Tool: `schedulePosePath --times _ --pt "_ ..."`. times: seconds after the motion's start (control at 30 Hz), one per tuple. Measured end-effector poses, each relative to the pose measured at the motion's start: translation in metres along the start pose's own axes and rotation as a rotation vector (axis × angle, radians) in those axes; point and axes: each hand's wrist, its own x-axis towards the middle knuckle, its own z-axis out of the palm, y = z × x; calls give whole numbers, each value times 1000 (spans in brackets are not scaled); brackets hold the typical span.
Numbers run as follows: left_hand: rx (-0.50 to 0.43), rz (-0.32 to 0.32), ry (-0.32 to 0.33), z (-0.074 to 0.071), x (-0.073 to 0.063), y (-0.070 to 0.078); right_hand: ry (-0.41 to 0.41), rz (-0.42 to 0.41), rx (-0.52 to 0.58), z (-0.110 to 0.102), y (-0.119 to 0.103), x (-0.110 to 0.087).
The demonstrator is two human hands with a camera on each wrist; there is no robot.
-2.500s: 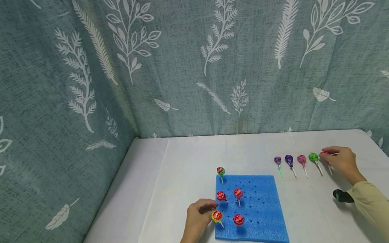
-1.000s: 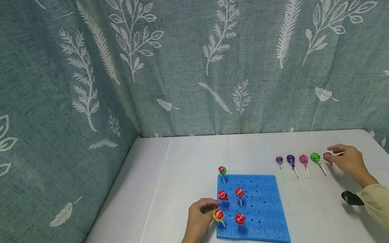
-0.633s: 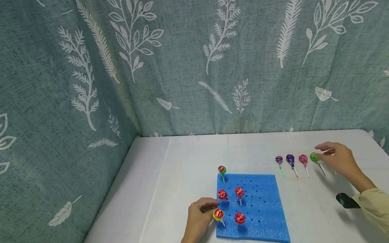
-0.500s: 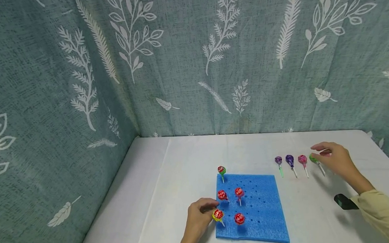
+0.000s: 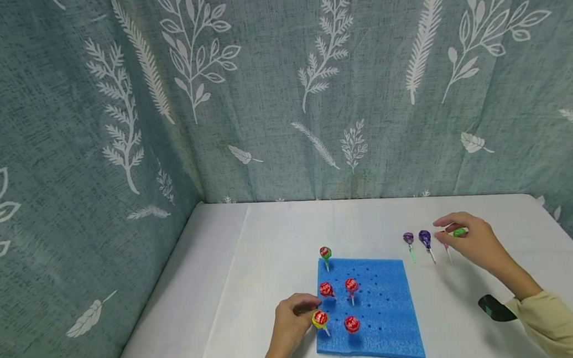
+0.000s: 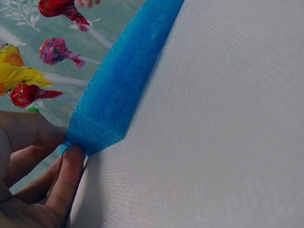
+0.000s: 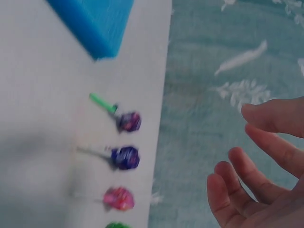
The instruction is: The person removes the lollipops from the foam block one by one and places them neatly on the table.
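My left hand [image 5: 289, 323] pinches the edge of the blue foam board [image 5: 391, 321] at its near left; in the left wrist view thumb and finger meet at a corner. Beside it a yellow lollipop [image 5: 320, 318] stands stick-down in the foam. My right hand [image 5: 476, 246] hovers over the lollipop row with loosely bent fingers and nothing between them. Below it lie a pink lollipop [image 7: 119, 198] and a green lollipop [image 5: 460, 233], both partly covered in the head view. A dark purple lollipop [image 5: 425, 238] and a purple lollipop [image 5: 408, 238] lie left of the hand.
More lollipops stand in the board: a red one [image 5: 352, 324] in front, another red one [image 5: 326, 289], a pinkish one [image 5: 351, 285] and a red-green one [image 5: 325, 252] at the far corner. Holes dot the foam. Patterned curtains [image 5: 270, 91] border the white table [image 5: 251, 242].
My right hand has moved left along the row, from the reddish lollipop at the right end, past the green one, to above the pink one. My left hand stays at the board.
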Motion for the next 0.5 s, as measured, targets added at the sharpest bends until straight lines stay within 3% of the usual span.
schedulePosePath --times 0.1,0.27,0.5 --pt "16 -7 2 1 4 -12 -10 -18 5 5 -11 -1" --pt "25 -7 0 0 5 -12 -38 -32 27 13 -27 -3" --pt "29 -7 -8 0 5 -12 -39 -133 81 26 -42 -8"
